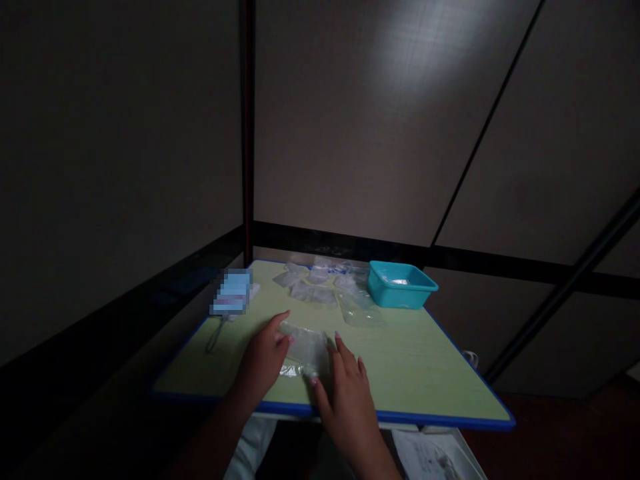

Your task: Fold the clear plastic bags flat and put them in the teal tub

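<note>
A clear plastic bag (306, 348) lies flat on the light green tabletop, close to its front edge. At its left end is my left hand (265, 357), with the thumb resting on the plastic and a finger stretched out past the bag's far corner. Spread along the bag's right end are the fingers of my right hand (347, 387), the thumb lower and apart from them. Neither hand visibly grips the bag. Some fingers of my left hand are hidden beneath it.
Several clear plastic bags (315, 293) lie loosely at the back of the table (410, 360). A turquoise basin (400, 297) stands at the back right with something clear inside. At the left edge is a blurred-out blue item (231, 292) with a strap (214, 335).
</note>
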Demonstrator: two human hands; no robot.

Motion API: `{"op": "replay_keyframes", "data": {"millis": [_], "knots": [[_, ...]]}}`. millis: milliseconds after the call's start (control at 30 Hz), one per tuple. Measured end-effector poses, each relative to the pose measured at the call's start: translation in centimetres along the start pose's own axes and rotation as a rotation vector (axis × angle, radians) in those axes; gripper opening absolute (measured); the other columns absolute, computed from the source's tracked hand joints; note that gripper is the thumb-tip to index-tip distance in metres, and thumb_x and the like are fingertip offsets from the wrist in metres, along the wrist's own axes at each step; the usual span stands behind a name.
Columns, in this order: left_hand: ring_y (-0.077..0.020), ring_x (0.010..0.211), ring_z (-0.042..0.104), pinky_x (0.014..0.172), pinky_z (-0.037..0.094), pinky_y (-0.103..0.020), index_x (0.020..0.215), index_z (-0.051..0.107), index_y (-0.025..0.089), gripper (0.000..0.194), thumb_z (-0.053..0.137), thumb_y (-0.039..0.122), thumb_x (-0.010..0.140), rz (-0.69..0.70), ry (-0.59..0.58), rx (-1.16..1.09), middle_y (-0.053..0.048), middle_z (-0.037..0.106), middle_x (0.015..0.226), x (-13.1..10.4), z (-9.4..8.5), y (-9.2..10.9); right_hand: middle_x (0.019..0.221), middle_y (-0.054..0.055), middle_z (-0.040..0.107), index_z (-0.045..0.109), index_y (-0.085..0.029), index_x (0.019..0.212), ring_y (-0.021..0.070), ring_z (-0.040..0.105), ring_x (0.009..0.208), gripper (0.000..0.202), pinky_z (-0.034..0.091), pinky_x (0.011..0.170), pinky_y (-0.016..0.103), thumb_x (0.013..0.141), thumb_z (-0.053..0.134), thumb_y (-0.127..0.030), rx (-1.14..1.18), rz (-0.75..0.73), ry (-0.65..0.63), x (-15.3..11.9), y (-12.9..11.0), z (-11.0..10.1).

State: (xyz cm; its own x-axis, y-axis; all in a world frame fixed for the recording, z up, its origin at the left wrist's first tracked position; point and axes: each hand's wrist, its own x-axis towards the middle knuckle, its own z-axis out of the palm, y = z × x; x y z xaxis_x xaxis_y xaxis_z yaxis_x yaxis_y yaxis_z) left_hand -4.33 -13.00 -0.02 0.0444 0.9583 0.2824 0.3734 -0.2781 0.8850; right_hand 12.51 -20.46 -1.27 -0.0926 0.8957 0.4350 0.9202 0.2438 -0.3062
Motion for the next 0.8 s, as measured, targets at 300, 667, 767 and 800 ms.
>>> {"op": "replay_keyframes", "data": {"millis": [300,667,767,800], "knots": [[-0.0149,0.06,0.057,0.059,0.042,-0.024,0.112,0.053,0.018,0.036,0.05,0.024,0.076,0.024,0.06,0.129,0.005,0.057,0.063,-0.2,-1.0,0.4,0.147,0.011,0.016,0.016,-0.011,0.142,0.0246,0.015,0.135,0.076,0.014,0.107,0.051,0.08,0.049,-0.041,0.029,-0.006,-0.19,2.7,-1.0,1.3],[-0.0126,0.061,0.054,0.059,0.037,-0.021,0.109,0.055,0.02,0.033,0.052,0.016,0.076,-0.033,0.031,0.369,0.005,0.055,0.065,-0.3,-2.0,-0.4,0.148,0.007,0.011,0.014,-0.013,0.142,0.0217,0.009,0.136,0.067,0.007,0.108,0.05,0.085,0.038,-0.038,-0.012,-0.007,-0.261,3.1,-0.9,1.9],[-0.0118,0.06,0.053,0.058,0.036,-0.02,0.109,0.055,0.02,0.034,0.054,0.014,0.076,-0.052,0.003,0.427,0.005,0.054,0.065,-0.4,-2.1,-0.6,0.148,0.004,0.007,0.012,-0.015,0.143,0.019,0.004,0.136,0.066,0.003,0.108,0.049,0.086,0.034,-0.041,-0.028,-0.008,-0.292,3.1,-0.7,2.3],[-0.0117,0.06,0.053,0.057,0.035,-0.02,0.11,0.055,0.02,0.034,0.055,0.014,0.077,-0.054,-0.009,0.442,0.005,0.053,0.064,-0.5,-2.1,-0.6,0.148,0.003,0.007,0.011,-0.016,0.143,0.0182,0.004,0.136,0.066,0.002,0.108,0.048,0.087,0.033,-0.042,-0.031,-0.01,-0.293,3.1,-0.6,2.4]]}}
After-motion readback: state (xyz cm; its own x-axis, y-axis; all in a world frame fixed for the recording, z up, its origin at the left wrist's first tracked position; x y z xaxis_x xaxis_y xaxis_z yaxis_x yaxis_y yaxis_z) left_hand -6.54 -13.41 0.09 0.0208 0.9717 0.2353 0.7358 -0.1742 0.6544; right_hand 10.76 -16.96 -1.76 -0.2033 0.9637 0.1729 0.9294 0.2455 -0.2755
